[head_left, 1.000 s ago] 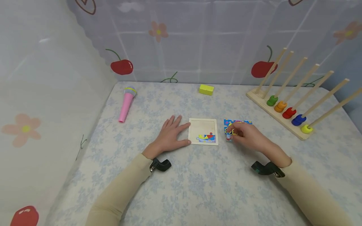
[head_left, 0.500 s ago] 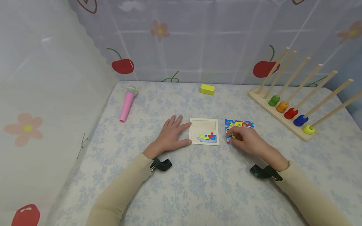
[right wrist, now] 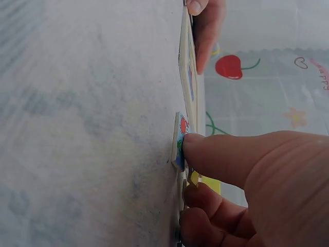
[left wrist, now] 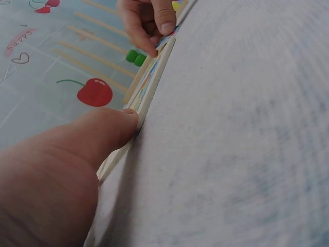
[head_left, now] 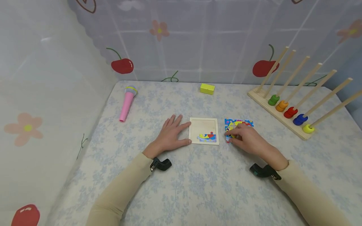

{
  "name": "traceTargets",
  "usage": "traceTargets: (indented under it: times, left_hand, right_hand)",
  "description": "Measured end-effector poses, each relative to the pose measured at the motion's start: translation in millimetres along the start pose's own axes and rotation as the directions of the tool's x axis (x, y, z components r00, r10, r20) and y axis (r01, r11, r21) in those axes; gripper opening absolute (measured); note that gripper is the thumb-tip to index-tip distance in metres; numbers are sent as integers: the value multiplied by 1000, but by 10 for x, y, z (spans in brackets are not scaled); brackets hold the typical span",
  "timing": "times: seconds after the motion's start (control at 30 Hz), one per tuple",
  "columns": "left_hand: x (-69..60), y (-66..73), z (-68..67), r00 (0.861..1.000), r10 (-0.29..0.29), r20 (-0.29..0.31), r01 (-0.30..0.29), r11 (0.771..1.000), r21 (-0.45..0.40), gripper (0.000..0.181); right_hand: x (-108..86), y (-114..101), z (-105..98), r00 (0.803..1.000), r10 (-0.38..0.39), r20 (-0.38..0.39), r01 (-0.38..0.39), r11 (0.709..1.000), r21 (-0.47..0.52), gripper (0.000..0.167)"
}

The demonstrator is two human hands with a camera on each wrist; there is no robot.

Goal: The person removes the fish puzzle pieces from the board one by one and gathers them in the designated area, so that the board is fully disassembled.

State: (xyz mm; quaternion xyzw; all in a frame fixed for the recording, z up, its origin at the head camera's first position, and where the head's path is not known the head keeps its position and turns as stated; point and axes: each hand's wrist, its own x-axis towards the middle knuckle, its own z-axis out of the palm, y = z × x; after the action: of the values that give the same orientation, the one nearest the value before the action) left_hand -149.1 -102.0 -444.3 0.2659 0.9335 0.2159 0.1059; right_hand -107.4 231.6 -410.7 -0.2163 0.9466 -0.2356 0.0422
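Observation:
My left hand [head_left: 168,137] lies spread on the table, its thumb and index fingertip touching the left edge of a square wooden puzzle tray [head_left: 217,130]. Joined jigsaw pieces [head_left: 208,138] in blue, yellow and red fill the tray's lower right corner. To the right of the tray, a patch of colourful jigsaw pieces [head_left: 232,122] lies on the table, partly covered by my right hand [head_left: 249,139]. That hand's fingers are curled, and they pinch a jigsaw piece [right wrist: 180,136] with a red picture; in the right wrist view the thumb lies on its face.
A wooden peg rack [head_left: 278,117] with coloured beads stands at the right. A yellow block [head_left: 207,89] sits near the table's back edge. The pink toy microphone [head_left: 128,103] lies at the back left. Patterned curtains [head_left: 186,40] hang behind the table.
My right hand, earlier holding a small piece slightly higher, has come down onto the jigsaw pieces and stayed there, shifting slightly. My left hand stays against the tray.

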Motion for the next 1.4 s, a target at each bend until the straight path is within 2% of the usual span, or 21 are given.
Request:
traceTargets:
  times: [1.1, 1.4]
  left_hand:
    - [-12, 8, -7, 1000, -4, 2, 4, 1000, -16, 76]
    - [-8, 7, -4, 1000, -7, 1, 7, 1000, -13, 76]
  right_hand:
    - [-1, -6, 20, 1000, 12, -3, -12, 1000, 16, 14]
    - [2, 11, 28, 999, -4, -34, 5, 1000, 17, 12]
